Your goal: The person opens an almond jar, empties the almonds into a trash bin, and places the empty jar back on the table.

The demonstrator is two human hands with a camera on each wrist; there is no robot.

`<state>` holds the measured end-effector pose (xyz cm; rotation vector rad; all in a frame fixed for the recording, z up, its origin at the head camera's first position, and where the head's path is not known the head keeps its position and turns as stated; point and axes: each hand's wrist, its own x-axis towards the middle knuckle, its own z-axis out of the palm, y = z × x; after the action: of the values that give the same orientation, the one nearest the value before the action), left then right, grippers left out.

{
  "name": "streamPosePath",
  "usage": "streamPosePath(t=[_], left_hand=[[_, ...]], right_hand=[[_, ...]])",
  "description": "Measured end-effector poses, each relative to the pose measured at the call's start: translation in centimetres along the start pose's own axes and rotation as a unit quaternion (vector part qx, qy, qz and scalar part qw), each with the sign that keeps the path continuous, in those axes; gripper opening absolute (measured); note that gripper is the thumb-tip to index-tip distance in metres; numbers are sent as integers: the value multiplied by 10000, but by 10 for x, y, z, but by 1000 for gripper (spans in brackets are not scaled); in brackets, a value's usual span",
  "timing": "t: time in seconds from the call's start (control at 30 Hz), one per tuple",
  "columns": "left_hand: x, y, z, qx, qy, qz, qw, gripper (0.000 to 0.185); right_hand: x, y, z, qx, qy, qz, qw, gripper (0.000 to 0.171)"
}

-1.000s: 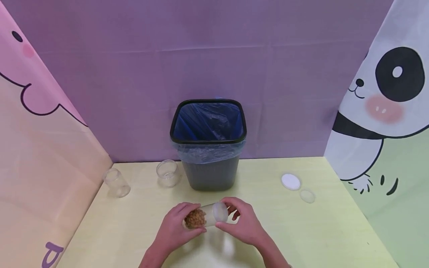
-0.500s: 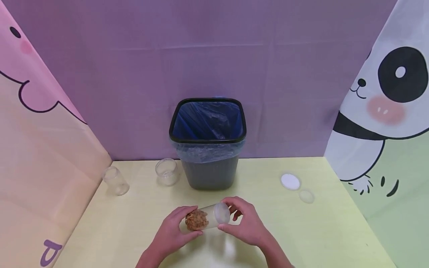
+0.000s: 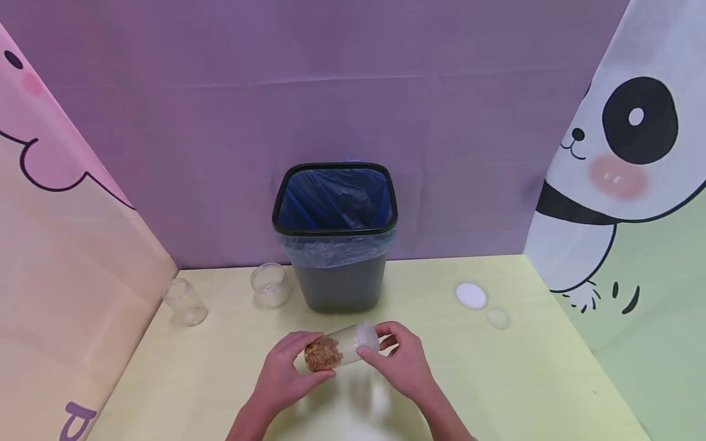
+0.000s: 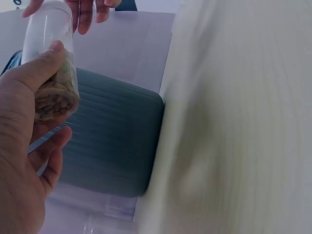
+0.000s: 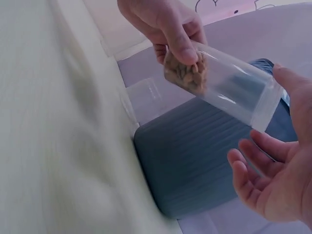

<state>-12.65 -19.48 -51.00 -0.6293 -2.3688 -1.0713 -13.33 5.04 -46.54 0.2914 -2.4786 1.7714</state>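
A clear plastic jar [image 3: 347, 344] is held tilted above the table, its lid end higher and to the right. Brown nut-like pieces [image 3: 323, 354] lie gathered at the base end; their exact kind is hard to tell. My left hand [image 3: 287, 372] grips the jar around that end, thumb along its side in the left wrist view. At the other end my right hand [image 3: 405, 362] pinches the translucent lid [image 3: 368, 336] between thumb and fingers. In the right wrist view the lid [image 5: 266, 106] sits on the jar's mouth.
Behind the hands stands a grey bin [image 3: 339, 285] with a blue liner. Two clear jars, a tall one [image 3: 186, 302] and a short one [image 3: 270, 286], are at the back left. A white lid [image 3: 471, 295] and a translucent lid [image 3: 498, 318] lie on the right.
The jar's lid end has risen slightly, tilting the jar more, and the right hand has moved with it. Both hands keep their hold. The head view has shifted a little.
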Motion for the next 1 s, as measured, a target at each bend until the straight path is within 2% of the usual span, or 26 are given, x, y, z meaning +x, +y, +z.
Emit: streamPosePath(t=[0.1, 0.2, 0.33, 0.43, 0.73, 0.83, 1.0], left_hand=[[0, -3, 4, 59, 93, 169, 9998, 63], [-1, -5, 5, 149, 117, 188, 9996, 64], [0, -5, 4, 359, 51, 127, 9993, 64], [2, -3, 5, 486, 3, 198, 9986, 63], [6, 1, 7, 512, 5, 234, 9984, 62], [7, 2, 7, 487, -18, 263, 9985, 62], [9, 3, 9, 431, -21, 414, 9982, 62]], right_hand=[[-2, 2, 3, -174, 228, -54, 9996, 32], [-3, 4, 7, -204, 341, -233, 9989, 32], [-2, 8, 9, -56, 342, -462, 9983, 31], [-1, 11, 7, 47, 372, -626, 9973, 32], [0, 17, 5, 119, 309, -789, 9963, 34], [-2, 15, 6, 172, 377, -950, 9946, 35], [-5, -7, 0, 303, 386, -1354, 9896, 35]])
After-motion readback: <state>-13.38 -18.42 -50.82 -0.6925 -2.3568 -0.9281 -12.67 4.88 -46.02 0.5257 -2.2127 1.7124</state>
